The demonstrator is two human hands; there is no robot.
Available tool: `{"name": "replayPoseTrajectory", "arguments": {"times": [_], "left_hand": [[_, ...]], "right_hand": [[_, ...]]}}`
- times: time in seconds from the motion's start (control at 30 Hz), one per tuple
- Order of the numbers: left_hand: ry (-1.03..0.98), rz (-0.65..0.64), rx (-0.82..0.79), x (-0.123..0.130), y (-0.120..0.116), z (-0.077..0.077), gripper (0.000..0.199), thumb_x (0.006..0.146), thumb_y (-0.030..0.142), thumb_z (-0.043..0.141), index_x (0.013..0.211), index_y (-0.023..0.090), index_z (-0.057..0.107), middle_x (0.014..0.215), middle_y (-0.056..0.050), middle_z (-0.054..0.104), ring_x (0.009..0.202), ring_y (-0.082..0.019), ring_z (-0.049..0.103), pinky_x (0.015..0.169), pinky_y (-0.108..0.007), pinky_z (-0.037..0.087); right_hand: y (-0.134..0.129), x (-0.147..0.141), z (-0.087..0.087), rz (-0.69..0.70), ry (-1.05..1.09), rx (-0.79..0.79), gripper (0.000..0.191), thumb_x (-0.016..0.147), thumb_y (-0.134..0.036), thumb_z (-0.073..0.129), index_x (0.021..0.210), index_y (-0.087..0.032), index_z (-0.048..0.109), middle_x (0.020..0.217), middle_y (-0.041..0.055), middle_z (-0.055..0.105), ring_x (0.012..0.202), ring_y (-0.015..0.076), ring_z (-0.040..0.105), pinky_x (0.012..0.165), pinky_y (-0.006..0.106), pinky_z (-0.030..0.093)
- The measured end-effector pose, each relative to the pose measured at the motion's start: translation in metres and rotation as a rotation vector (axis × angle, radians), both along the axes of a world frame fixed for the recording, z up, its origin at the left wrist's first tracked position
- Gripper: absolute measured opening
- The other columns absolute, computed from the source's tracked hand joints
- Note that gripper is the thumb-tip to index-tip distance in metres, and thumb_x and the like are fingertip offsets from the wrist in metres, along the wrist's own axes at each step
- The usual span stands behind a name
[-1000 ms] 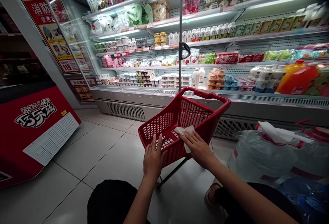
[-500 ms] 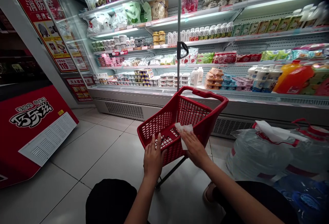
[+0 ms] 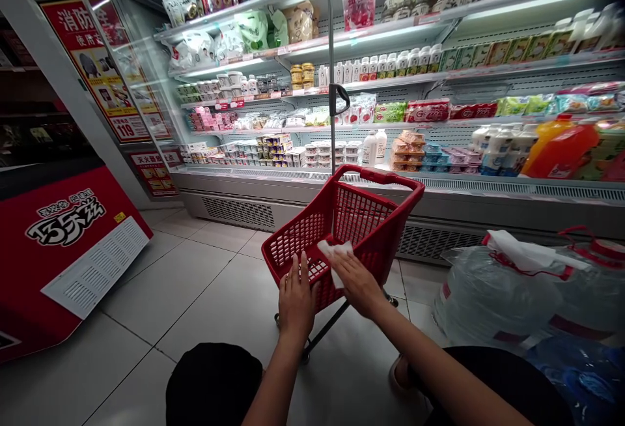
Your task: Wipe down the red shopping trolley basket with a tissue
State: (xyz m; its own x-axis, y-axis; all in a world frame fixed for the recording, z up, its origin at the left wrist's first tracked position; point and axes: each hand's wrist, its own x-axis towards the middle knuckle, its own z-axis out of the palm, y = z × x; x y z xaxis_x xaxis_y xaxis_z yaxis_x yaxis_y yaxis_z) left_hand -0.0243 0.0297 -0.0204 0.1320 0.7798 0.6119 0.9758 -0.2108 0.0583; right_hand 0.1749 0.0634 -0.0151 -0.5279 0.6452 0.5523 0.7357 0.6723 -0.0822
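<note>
In front of me stands a red plastic shopping cart (image 3: 390,237) with perforated sides and a dark metal frame on casters. My left hand (image 3: 297,299) rests at the near edge of its basket, fingers stretched out and close together. A white wipe (image 3: 336,251), perhaps tissue or thin cloth, lies under the fingers of my right hand (image 3: 357,283). The right hand presses this wipe over the basket's near right rim, and part of it hangs down the outside. The palm sides of both hands are hidden.
Behind the cart runs a refrigerated display (image 3: 244,182) stocked with dairy and drinks, its glass door handle (image 3: 339,99) showing. Large wrapped water bottles (image 3: 488,296) stand on the floor at right. A red chest freezer (image 3: 73,263) is at left.
My right hand has slid the wipe left along the rim, toward my left hand. The left hand has shifted slightly right in view. The cart's handle end has swung a little left.
</note>
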Motion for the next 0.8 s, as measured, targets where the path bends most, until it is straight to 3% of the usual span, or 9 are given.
{"name": "replayPoseTrajectory", "arguments": {"times": [0.13,0.23,0.4,0.5,0.67,0.8], "left_hand": [[-0.009,-0.013,0.004,-0.002,-0.003,0.001,0.071,0.108,0.030,0.039,0.169,0.019,0.004,0.167,-0.019,0.036,0.148,-0.028,0.046,0.116,-0.047,0.043],[-0.031,-0.045,-0.011,-0.007,-0.005,0.001,0.075,0.108,0.034,0.043,0.169,0.019,0.002,0.168,-0.019,0.035,0.149,-0.029,0.045,0.116,-0.047,0.043],[-0.056,-0.041,-0.049,-0.014,-0.006,0.003,0.080,0.107,0.044,0.046,0.169,0.022,0.000,0.169,-0.019,0.032,0.147,-0.032,0.047,0.115,-0.050,0.045],[-0.073,-0.047,-0.057,-0.013,-0.008,0.005,0.080,0.107,0.043,0.046,0.169,0.023,-0.002,0.170,-0.019,0.030,0.146,-0.032,0.048,0.114,-0.050,0.046],[-0.089,-0.054,-0.037,-0.003,-0.009,0.006,0.081,0.108,0.040,0.046,0.168,0.024,-0.005,0.170,-0.019,0.030,0.141,-0.031,0.054,0.113,-0.050,0.047],[-0.047,-0.078,-0.001,0.008,-0.012,0.006,0.080,0.107,0.033,0.047,0.169,0.023,-0.003,0.171,-0.019,0.027,0.139,-0.030,0.056,0.113,-0.049,0.047]], "right_hand": [[-0.021,-0.025,-0.002,0.168,-0.079,-0.027,0.095,0.076,0.000,0.043,0.167,-0.015,0.022,0.168,0.0079,0.038,0.159,0.0195,0.022,0.130,0.045,0.027],[-0.014,-0.005,-0.001,0.197,-0.116,0.007,0.093,0.079,0.001,0.042,0.168,-0.018,0.021,0.167,0.0066,0.040,0.159,0.0179,0.025,0.130,0.045,0.027],[0.026,0.089,0.007,-0.075,-0.127,0.105,0.095,0.084,-0.001,0.043,0.169,-0.022,0.007,0.169,0.0082,0.036,0.156,0.0211,0.033,0.127,0.046,0.033],[0.038,0.125,0.011,-0.215,-0.162,0.123,0.094,0.087,-0.004,0.043,0.169,-0.024,0.002,0.172,0.0062,0.029,0.157,0.0223,0.030,0.128,0.048,0.030],[0.052,0.124,0.007,-0.294,-0.129,0.130,0.105,0.081,-0.001,0.044,0.168,-0.022,-0.009,0.176,0.0024,0.011,0.160,0.0244,0.018,0.130,0.047,0.028],[0.072,0.119,0.007,-0.279,-0.087,0.091,0.104,0.082,-0.002,0.043,0.168,-0.025,-0.011,0.176,0.0028,0.014,0.160,0.0260,0.021,0.130,0.050,0.027]]}}
